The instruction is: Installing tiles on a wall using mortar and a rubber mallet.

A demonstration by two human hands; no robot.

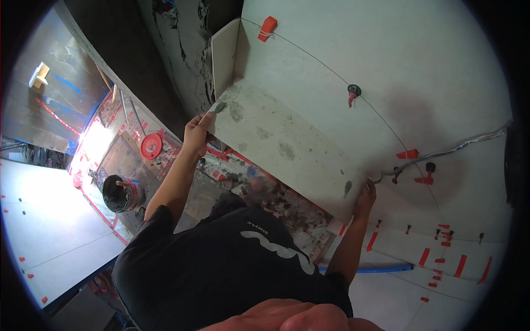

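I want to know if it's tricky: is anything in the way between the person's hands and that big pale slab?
No, nothing that I can see. The left hand grips one end of the pale slab, and the right hand is at the other end.

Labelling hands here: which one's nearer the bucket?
Left. The left hand, at the left end of the pale panel, appears up-right of the bucket; the right hand, at the panel's right end, is farther right.
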